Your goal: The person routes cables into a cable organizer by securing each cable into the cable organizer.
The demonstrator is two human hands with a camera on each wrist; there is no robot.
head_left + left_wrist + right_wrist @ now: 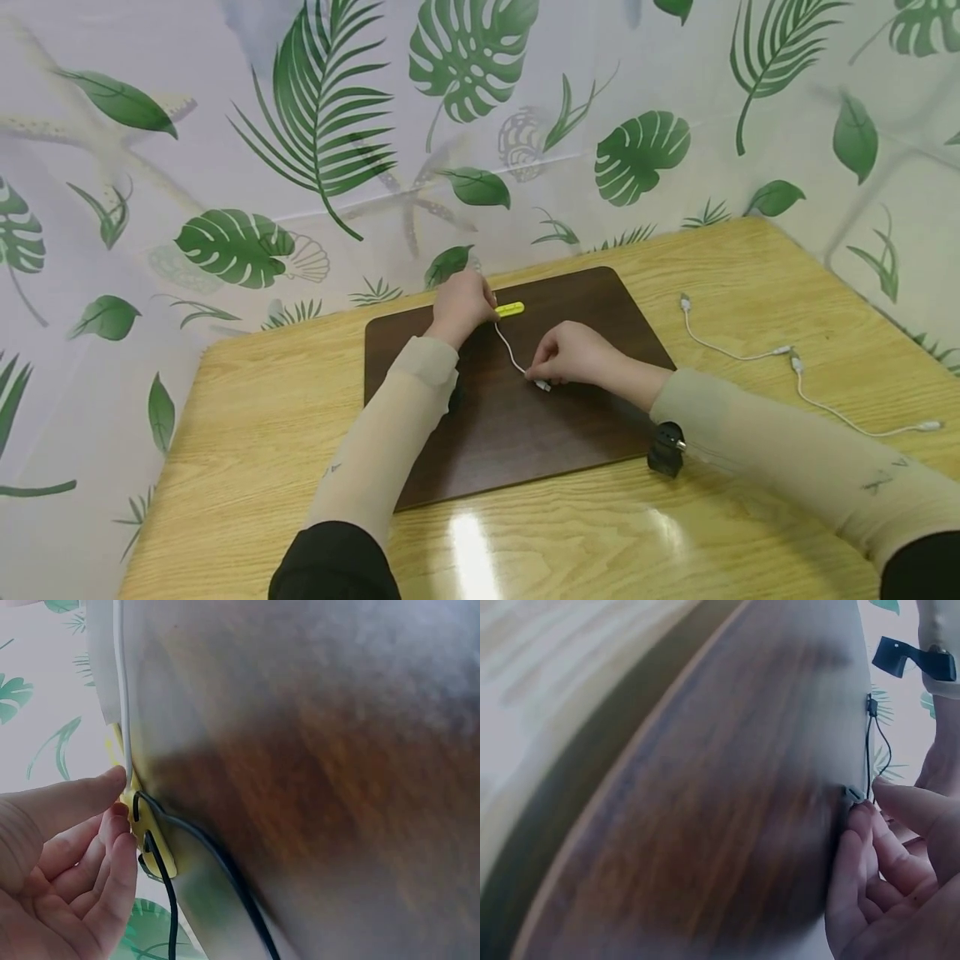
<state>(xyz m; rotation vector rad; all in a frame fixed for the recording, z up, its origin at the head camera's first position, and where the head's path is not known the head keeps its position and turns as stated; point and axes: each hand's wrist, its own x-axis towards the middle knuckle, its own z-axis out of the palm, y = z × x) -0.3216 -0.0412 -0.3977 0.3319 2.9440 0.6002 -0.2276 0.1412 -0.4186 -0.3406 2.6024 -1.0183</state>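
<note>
A short white USB cable (pixel 509 345) runs between my two hands over a dark brown board. My left hand (pixel 459 307) pinches its far end between thumb and fingertips, right beside a yellow strip (pixel 511 309) near the board's back edge. In the left wrist view, the white cable rises from the left hand (pixel 79 847), with the yellow strip behind the fingertips. My right hand (pixel 573 354) pinches the cable's near end, with the plug (pixel 543 386) poking out past the fingertips. The left plug is hidden by the fingers.
Two more white cables (pixel 731 352) lie on the wooden table (pixel 255 433), right of the brown board (pixel 517 442). Dark cords (pixel 217 851) cross the left wrist view close to the yellow strip. A leaf-patterned sheet (pixel 540 192) stands behind the table.
</note>
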